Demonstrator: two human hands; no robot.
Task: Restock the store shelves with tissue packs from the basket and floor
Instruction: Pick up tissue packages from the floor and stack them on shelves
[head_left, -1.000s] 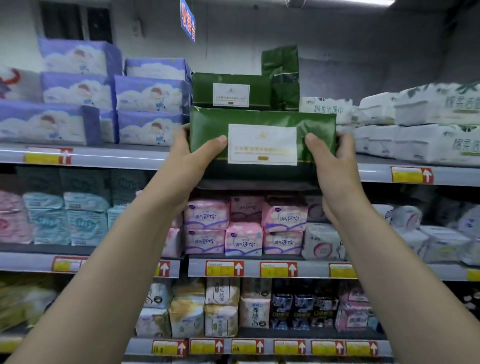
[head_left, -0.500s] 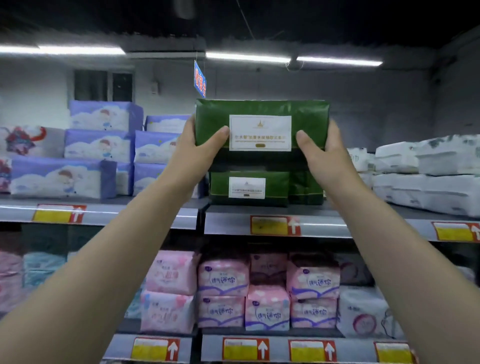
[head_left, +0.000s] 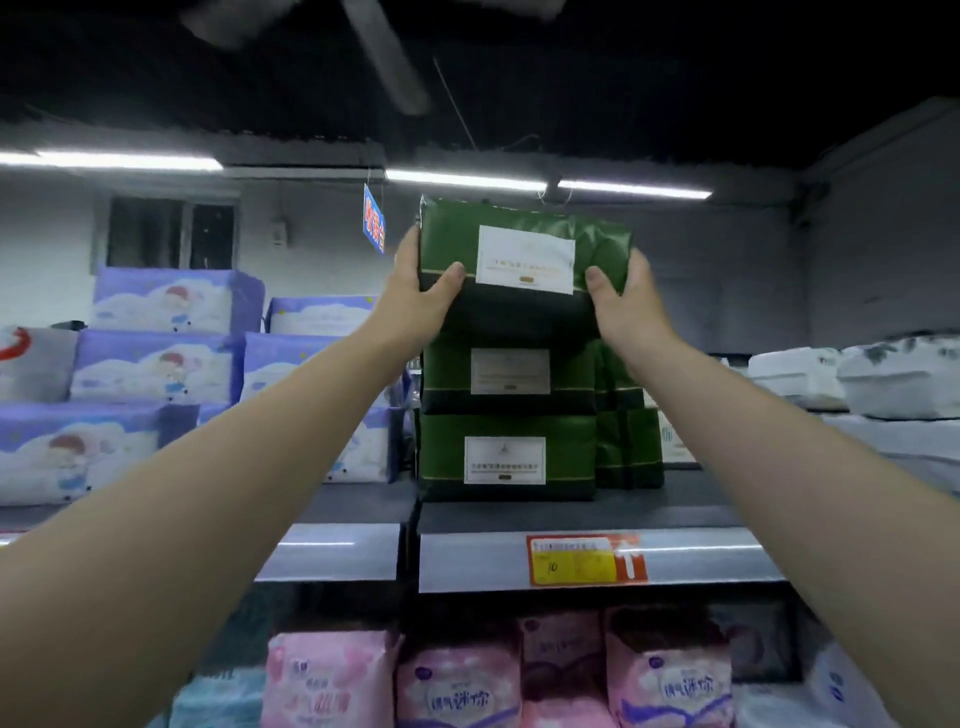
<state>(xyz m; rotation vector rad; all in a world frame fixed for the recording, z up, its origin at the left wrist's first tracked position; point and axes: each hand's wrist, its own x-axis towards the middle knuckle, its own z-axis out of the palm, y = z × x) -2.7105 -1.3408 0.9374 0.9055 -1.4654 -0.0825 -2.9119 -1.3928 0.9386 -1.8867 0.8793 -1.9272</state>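
Item: green tissue pack (head_left: 524, 249), white label forward, gripped at both ends: left hand (head_left: 421, 296) and right hand (head_left: 623, 301) each have the thumb on the front face and the fingers wrapped behind. Position: raised directly over a stack of two like green packs (head_left: 508, 415) on the top shelf (head_left: 701, 556); contact with the stack cannot be told. Adjacent stock: further green packs (head_left: 628, 447) just right of the stack, purple packs (head_left: 156, 358) to the left, white packs (head_left: 852, 379) to the right, pink packs (head_left: 566, 675) on the shelf below. Fittings: orange-yellow price tag (head_left: 587, 560) on the shelf edge, blue hanging sign (head_left: 374, 218) beside the left hand. Change from half a second earlier: the pack is higher above the shelf edge, slightly turned, and a second shelved pack shows beneath it; the grip is unchanged.
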